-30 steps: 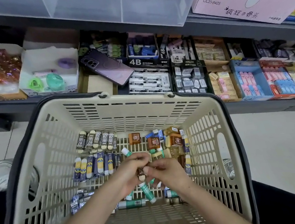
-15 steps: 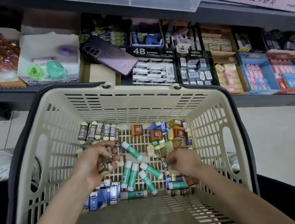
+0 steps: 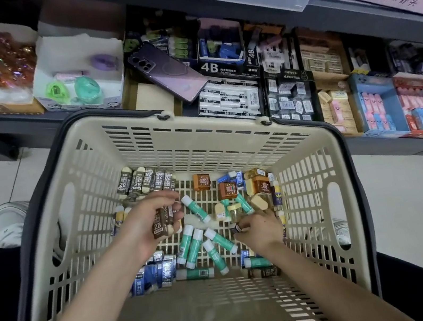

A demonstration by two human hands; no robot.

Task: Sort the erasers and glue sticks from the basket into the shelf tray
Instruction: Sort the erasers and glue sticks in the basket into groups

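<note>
A beige plastic basket (image 3: 201, 139) sits in front of me, its floor strewn with erasers and glue sticks. My left hand (image 3: 148, 227) is inside it, gripping a few brown 2B erasers (image 3: 162, 223). My right hand (image 3: 261, 229) is low at the right and pinches a small dark eraser (image 3: 236, 229). Several green glue sticks (image 3: 202, 246) lie between the hands. A row of brown 2B erasers (image 3: 147, 182) lines the far left of the floor. Blue-wrapped erasers (image 3: 154, 275) lie under my left forearm. Orange and yellow erasers (image 3: 254, 189) pile at the far right.
Behind the basket a low shelf holds display trays: 4B erasers (image 3: 228, 101), a black eraser box (image 3: 292, 99), pink and blue erasers (image 3: 375, 110), sharpeners in a white box (image 3: 74, 85). A purple phone (image 3: 167, 69) lies over an empty cardboard tray (image 3: 152, 100). A white shoe (image 3: 5, 223) stands at the left.
My hands have parted from the middle of the basket. The left one went left and took up brown 2B erasers. The right one moved right and down among the glue sticks.
</note>
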